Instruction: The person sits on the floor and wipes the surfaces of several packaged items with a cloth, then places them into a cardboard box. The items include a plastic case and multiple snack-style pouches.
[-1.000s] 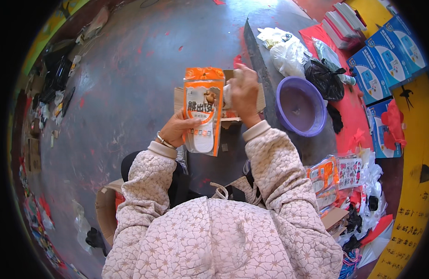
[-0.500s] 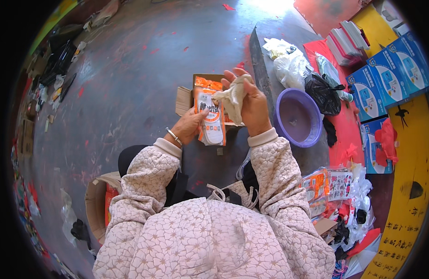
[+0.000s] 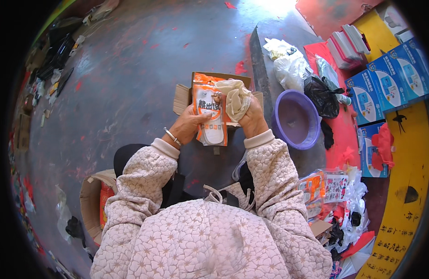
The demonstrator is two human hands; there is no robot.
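Observation:
Upright in front of me is a flat orange and white packet, pinched at its left edge by my left hand, whose thumb lies on the front. My right hand is closed on a crumpled cream cloth, which overlaps the packet's upper right side. The cloth hides most of the right hand's fingers. Behind both stands an open cardboard box with its flaps spread to the sides; what is inside it is mostly hidden.
To the right sits a purple basin with cloudy liquid, near white and black plastic bags. Blue boxes line the right side above a yellow board. Another cardboard box stands at lower left.
My right hand has come down slightly, and its fingers have gone behind the cloth, which is now bunched up against the packet. The left hand still grips the packet in nearly the same place.

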